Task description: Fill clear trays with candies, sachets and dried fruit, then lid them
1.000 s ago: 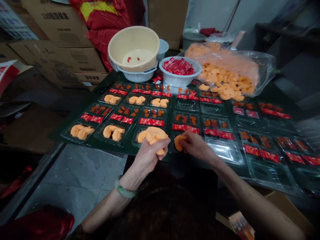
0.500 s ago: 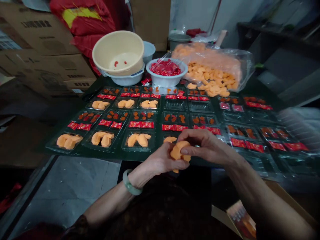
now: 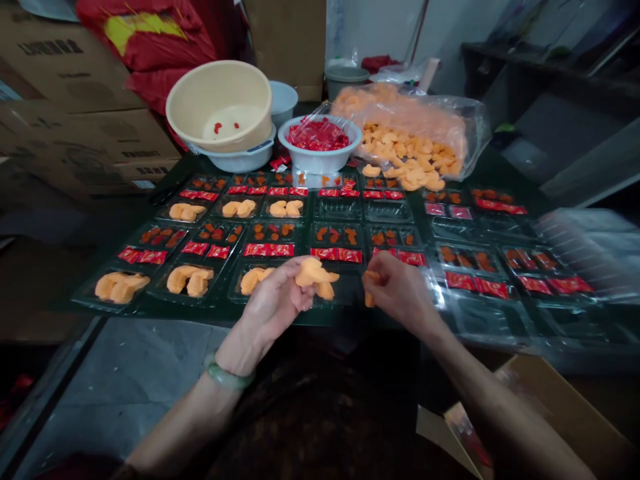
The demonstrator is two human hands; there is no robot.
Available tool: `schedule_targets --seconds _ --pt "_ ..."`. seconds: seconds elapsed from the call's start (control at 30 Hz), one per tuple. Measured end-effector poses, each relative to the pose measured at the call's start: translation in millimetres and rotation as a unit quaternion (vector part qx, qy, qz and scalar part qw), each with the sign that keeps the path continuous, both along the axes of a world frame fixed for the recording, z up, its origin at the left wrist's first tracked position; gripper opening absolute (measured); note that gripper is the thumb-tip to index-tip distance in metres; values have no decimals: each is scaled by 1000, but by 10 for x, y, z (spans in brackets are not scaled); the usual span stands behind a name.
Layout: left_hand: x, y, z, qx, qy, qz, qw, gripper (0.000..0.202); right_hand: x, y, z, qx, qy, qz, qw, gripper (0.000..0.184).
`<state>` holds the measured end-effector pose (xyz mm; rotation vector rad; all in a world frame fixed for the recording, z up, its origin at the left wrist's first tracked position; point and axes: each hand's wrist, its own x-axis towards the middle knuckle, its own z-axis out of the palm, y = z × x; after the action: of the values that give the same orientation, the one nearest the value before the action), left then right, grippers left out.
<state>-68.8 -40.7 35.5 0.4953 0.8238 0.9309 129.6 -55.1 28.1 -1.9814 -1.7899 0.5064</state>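
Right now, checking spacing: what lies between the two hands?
In the head view: orange pieces held by the left hand, then a clear plastic tray visible before the right hand.

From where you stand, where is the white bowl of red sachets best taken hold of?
Take the flared rim of the white bowl at its near side, coming from above the trays. The lip overhangs the tapered wall, giving an edge, and the beige basin and clear bag of orange pieces crowd its sides.
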Motion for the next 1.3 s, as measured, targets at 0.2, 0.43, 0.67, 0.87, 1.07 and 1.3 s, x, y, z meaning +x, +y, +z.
schedule_targets --seconds 0.2,0.43,0.67,0.87,1.07,1.3 --pt "-20 -62 -93 44 73 31 996 32 -487 215 -136 -54 -187 49 980 22" --pt "110 -149 -163 91 7 20 996 25 -270 -108 -29 -59 361 147 919 37" --pt "309 -157 -98 131 131 8 983 30 573 -46 102 -3 209 94 973 25" --pt "288 114 53 198 188 1 962 25 633 179 -128 -100 -107 119 982 22" --pt "616 433 182 289 302 -123 900 17 355 13 -64 -113 -250 30 961 25" --pt "1708 1792 34 530 465 -162 691 31 1057 480 12 17 -65 21 998 22"
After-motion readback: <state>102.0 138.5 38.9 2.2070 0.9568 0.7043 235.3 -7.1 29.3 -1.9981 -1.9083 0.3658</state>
